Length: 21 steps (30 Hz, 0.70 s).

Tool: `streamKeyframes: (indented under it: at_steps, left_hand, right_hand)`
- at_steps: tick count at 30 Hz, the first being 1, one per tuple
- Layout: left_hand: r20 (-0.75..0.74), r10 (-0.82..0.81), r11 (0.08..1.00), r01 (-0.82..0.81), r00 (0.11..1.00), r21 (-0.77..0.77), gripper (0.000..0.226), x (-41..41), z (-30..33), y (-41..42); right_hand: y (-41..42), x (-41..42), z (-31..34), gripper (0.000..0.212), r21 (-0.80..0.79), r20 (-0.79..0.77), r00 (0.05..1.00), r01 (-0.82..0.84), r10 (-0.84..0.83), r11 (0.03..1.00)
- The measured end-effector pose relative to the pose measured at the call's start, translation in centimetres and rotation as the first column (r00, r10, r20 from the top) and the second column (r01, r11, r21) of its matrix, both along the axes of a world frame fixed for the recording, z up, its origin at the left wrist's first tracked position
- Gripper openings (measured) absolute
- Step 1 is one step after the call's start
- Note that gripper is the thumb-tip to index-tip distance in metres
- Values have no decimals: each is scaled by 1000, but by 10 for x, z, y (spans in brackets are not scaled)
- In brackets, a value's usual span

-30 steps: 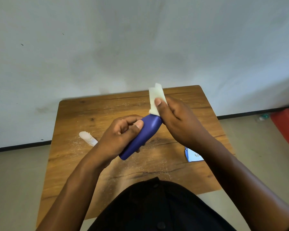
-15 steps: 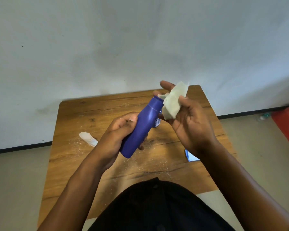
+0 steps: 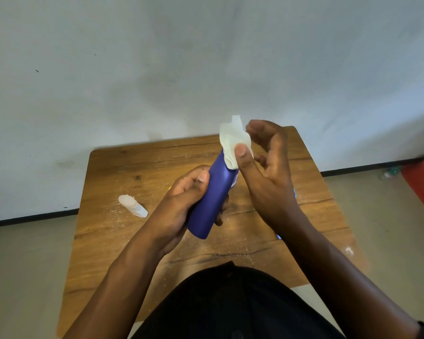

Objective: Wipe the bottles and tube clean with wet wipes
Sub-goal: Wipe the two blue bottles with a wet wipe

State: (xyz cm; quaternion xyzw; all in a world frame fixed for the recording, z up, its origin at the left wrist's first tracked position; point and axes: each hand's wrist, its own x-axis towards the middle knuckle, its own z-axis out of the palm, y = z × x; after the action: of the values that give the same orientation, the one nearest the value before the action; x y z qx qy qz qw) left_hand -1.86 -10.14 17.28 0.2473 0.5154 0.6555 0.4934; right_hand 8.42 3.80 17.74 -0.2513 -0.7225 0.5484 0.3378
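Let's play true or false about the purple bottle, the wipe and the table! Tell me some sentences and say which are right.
1. The left hand holds the purple bottle. True.
2. The wipe lies flat on the table. False: the right hand presses it on the top end of the bottle.
3. The bottle stands on the table. False: it is held tilted above it.
4. A small white tube lies on the table to the left of the hands. True.
5. The tube is being wiped. False: no hand touches it.
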Motion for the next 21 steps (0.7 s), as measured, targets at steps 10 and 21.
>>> streamKeyframes:
  at_steps: [10,21]
  left_hand:
    - [128,60,996,-68,990,55,36,0,-6,1]
    - [672,-470,882,282,573,377,43,7,-2,2]
  right_hand:
    - [3,6,16,38,-165,-159,966,-227,201,960]
    - [21,-3,19,42,-462,-524,680,-732,513,500]
